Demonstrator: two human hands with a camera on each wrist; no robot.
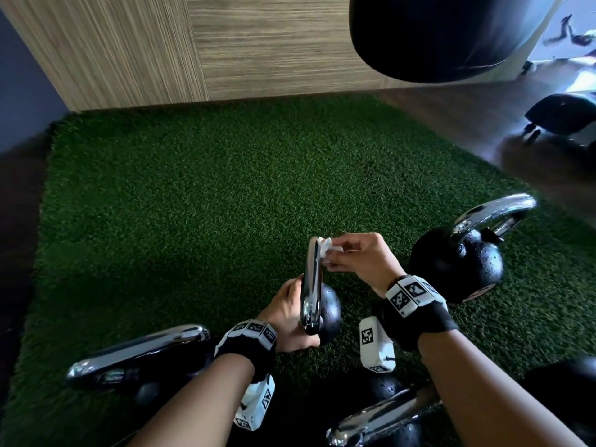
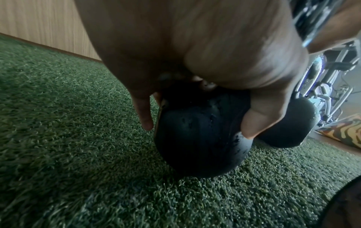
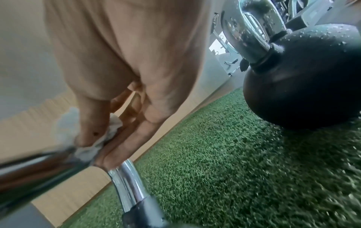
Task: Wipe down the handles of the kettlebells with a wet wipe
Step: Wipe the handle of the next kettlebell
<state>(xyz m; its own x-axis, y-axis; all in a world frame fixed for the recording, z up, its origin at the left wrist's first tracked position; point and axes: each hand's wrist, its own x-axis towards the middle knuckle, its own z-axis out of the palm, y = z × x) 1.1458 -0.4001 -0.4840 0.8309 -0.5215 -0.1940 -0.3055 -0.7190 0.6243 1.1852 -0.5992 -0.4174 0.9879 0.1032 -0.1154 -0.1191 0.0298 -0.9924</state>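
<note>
Turf [image 1: 193, 195]: dark green, speckled lighter.
Wall panel [image 1: 258, 43]: pale tan wood grain, fine streaks.
Kettlebell in middle [image 1: 329, 312]: black ball; handle [image 1: 312, 279] shiny chrome.
Wipe [image 1: 325, 248]: white.
Kettlebell at right [image 1: 458, 262]: black ball dotted with droplets, chrome handle.
Wrist bands [image 1: 416, 314]: black, with white blocks carrying black square-code patterns.
Punching bag [image 1: 435, 33]: black.
Mat [image 2: 345, 131]: orange and tan stripes.

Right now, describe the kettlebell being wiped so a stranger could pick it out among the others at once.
On the green turf, find the two hands at bottom centre. Between them stands the small kettlebell, the left hand holding it and the right hand pinching a white wet wipe against its chrome handle. The other kettlebells go untouched, like the larger one to its right.
</note>
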